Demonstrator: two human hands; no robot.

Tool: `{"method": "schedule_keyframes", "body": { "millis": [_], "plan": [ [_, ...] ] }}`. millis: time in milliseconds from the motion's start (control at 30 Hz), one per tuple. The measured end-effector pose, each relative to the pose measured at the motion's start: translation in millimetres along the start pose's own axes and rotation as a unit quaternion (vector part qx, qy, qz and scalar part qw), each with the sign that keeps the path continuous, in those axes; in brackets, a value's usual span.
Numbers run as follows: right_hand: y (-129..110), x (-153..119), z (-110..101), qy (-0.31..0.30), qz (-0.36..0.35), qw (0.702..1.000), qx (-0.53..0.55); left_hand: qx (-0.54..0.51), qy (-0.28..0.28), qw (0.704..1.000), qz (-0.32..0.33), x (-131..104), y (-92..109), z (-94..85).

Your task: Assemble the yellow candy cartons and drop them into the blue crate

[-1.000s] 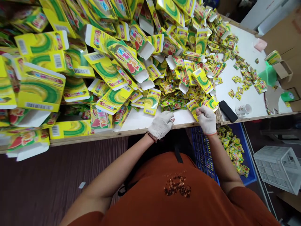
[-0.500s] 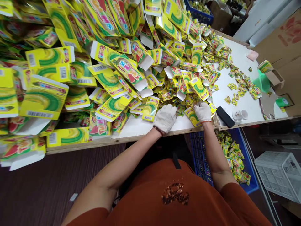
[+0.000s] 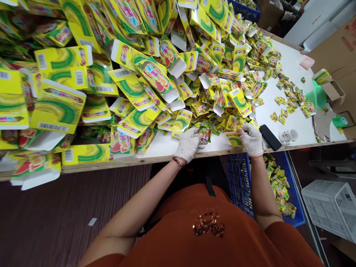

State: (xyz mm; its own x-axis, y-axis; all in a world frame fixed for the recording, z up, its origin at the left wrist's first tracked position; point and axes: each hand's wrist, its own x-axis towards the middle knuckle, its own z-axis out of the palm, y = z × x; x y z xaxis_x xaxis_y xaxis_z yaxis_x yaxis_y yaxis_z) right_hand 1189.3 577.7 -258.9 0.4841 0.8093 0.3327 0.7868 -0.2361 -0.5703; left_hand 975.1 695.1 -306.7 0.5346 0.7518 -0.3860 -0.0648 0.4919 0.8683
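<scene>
My left hand [image 3: 189, 145], in a white knit glove with bare fingertips, is at the table's front edge. Its thumb and fingers pinch a small green-and-red candy packet [image 3: 205, 133]. To the right, my gloved right hand [image 3: 251, 140] has its fingertips closed at a small yellow candy packet [image 3: 234, 123]. Below those fingertips a yellow-green candy box [image 3: 233, 141] lies at the edge, partly covered. Loose packets are heaped between and behind both hands. Another yellow box [image 3: 182, 123] rests just behind my left hand.
A large pile of open candy boxes [image 3: 155, 79] covers the left and middle of the white table [image 3: 278, 70]. Right of my right hand are a black phone [image 3: 270, 137] and a white mug [image 3: 288, 135]. Below stands a blue crate [image 3: 293, 207] of packets beside a white crate [image 3: 319, 207].
My left hand has turned from palm-down over the packets to pinching one at its fingertips. My right hand has shifted slightly right, its fingers now at a small packet. The view has shifted a little.
</scene>
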Motion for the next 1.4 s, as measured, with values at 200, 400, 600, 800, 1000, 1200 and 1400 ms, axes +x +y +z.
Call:
{"method": "schedule_keyframes", "body": {
  "millis": [200,400,600,800,1000,1200,1400],
  "plan": [
    [-7,13,20,-0.061,-0.089,0.992,-0.062,-0.029,-0.009,0.999,0.016,-8,1,-5.4],
    [-43,1,38,-0.038,-0.072,0.997,-0.002,-0.075,0.004,0.997,0.032,-16,-1,-10.4],
    [-68,-33,61,-0.203,0.004,0.972,0.121,0.137,-0.007,0.985,0.103,-28,-6,-18.4],
    [-60,-42,62,-0.325,-0.086,0.936,0.102,0.295,-0.136,0.937,0.124,-47,2,-35.6],
    [-38,-3,66,-0.143,0.008,0.978,-0.151,0.081,-0.026,0.996,0.018,-49,-2,-41.7],
    [-32,7,65,-0.148,0.003,0.985,-0.093,0.013,0.037,0.999,0.035,-46,-1,-47.3],
    [-69,-18,47,-0.262,0.040,0.943,0.201,0.075,0.037,0.994,0.070,-37,-10,-46.8]
  ]
}}
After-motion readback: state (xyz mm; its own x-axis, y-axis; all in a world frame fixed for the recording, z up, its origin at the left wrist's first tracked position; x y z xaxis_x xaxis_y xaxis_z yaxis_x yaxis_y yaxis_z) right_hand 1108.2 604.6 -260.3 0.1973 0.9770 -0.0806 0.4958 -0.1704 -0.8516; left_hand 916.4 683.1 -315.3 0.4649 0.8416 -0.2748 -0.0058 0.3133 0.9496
